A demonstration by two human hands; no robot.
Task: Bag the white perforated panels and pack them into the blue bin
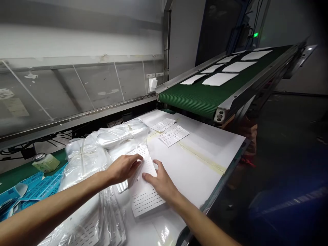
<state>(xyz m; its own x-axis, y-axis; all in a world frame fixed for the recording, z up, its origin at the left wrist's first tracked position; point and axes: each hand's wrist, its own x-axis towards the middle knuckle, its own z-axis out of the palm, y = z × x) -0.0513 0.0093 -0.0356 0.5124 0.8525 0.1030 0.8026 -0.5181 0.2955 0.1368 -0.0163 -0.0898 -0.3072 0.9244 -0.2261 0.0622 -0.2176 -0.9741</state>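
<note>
A stack of white slotted sheets (147, 196), marked with rows of short dark dashes, lies at a slant on the table before me. My left hand (125, 167) is closed at its upper left edge, fingers curled in over the top. On the opposite edge, my right hand (161, 179) grips it with the thumb on top, the other fingers partly hidden. Left of the stack are clear plastic bags (87, 153); in the bags at the near end, similar slotted sheets (87, 235) show through. Two printed white cards (174, 135) lie beyond my hands.
A green conveyor belt (194, 100) slopes up at the back right, carrying several white pieces (220, 79). Blue printed sheets (38, 189) and a lidded jar (45, 162) sit at the left. Yellowish tape (202, 158) crosses the white tabletop (212, 136).
</note>
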